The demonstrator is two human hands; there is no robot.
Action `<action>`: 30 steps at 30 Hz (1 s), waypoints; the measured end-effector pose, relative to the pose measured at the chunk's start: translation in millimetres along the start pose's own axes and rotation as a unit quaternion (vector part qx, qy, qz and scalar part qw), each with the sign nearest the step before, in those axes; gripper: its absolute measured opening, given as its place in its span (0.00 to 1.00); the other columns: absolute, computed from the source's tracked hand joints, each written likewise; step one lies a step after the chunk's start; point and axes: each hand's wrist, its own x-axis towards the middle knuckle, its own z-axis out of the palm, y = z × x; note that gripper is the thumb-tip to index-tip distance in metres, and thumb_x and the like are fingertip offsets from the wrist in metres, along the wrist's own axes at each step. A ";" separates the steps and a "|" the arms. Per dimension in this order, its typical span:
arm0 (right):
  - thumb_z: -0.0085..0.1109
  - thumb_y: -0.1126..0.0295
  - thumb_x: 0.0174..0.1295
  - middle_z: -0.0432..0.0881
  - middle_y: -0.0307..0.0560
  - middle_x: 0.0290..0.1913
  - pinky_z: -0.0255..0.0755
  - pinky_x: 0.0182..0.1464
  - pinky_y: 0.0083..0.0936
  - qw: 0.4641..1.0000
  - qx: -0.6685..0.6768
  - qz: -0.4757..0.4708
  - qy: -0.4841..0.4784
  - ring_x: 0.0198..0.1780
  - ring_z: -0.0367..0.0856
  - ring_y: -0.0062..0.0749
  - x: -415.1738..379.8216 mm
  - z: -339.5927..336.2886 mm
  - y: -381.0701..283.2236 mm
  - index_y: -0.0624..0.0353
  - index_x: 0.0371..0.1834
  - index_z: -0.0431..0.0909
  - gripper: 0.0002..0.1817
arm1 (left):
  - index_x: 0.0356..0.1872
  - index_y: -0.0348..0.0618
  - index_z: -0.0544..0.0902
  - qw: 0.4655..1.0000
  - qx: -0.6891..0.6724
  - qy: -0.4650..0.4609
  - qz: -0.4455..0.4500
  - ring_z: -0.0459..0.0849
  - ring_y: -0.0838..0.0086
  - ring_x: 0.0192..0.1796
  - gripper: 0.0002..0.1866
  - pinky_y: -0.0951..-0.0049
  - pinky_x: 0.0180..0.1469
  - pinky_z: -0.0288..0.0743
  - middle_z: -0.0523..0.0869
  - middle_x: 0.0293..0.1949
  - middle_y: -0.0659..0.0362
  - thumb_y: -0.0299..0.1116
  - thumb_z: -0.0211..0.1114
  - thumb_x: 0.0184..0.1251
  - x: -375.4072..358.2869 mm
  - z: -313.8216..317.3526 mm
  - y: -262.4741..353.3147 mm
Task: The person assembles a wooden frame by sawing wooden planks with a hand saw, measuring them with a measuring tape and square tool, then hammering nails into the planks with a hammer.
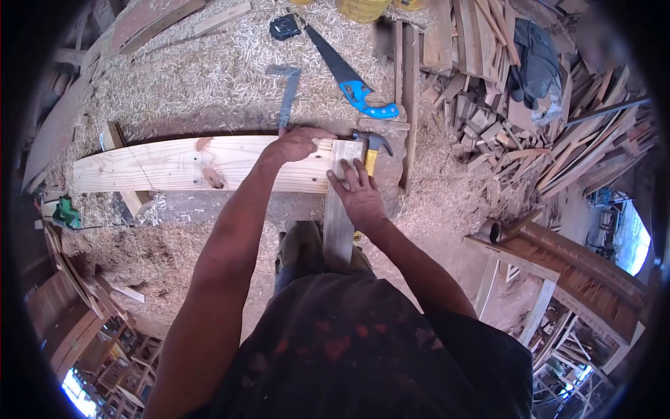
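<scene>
A long pine board (251, 164) with knots and a curved far edge lies across the bench in front of me. My left hand (296, 145) rests at its far edge near the right end, fingers stretched toward the wooden strip (338, 230). That strip lies crosswise over the board's right end and reaches back toward my body. My right hand (359, 194) lies on the strip with its fingers spread. Just beyond the right fingers is a claw hammer (377, 143) with a yellow handle, partly hidden by the hand.
Wood shavings cover the bench (209, 77). Farther off lie a blue-handled handsaw (342, 73), a metal square (289, 94) and a black tape measure (285, 27). A crosspiece (136, 201) sits under the board's left part. Scrap wood (481, 119) is heaped at right, near a wooden frame (579, 272).
</scene>
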 end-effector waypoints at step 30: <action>0.56 0.71 0.71 0.72 0.54 0.80 0.85 0.60 0.44 0.990 -0.076 0.069 0.094 0.67 0.83 0.55 57.1 23.8 12.4 0.55 0.90 0.55 0.42 | 0.73 0.59 0.83 0.978 -0.100 0.042 0.176 0.72 0.59 0.81 0.35 0.59 0.84 0.57 0.82 0.75 0.55 0.24 0.59 0.61 20.0 12.2 -41.7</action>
